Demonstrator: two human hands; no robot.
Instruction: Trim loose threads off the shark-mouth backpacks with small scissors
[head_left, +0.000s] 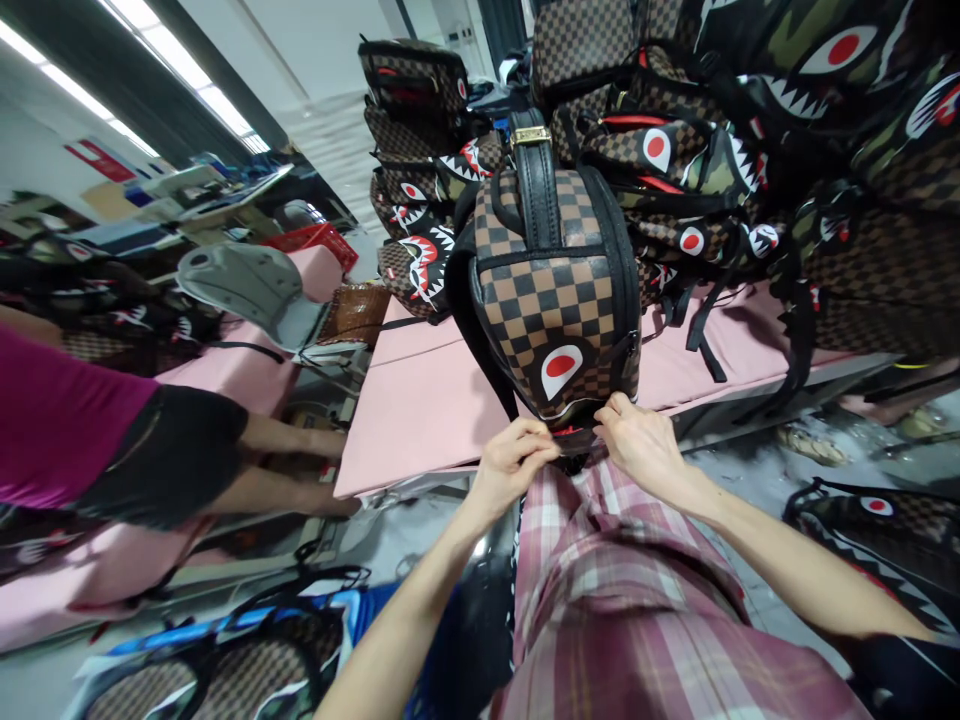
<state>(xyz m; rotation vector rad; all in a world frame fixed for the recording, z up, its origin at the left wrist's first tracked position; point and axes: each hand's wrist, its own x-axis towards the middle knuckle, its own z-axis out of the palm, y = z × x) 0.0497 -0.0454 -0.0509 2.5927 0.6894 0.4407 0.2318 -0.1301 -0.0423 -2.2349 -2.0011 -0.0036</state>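
The backpack point(555, 290) stands at the edge of the pink counter point(427, 400), its lower end pinched in the fingers of our left hand point(517, 458) and right hand point(637, 440); more bags point(660, 150) are piled behind, beside a gray chair point(244, 290).

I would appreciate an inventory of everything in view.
backpack: one, brown-and-black, centre
piled bags: many, checked or camouflage, behind
toothed bag: one, checked, lower right
other bags: several, checked, lower left
tables: several, pink, centre and left
chair: one, grey, left
basket: one, brown, beside chair
crate: one, red, behind chair
lights: two, white, upper left
bystander: one, purple top, left
plaid garment: one, pink, lower centre
left hand, right hand: one each, bare, at backpack's bottom
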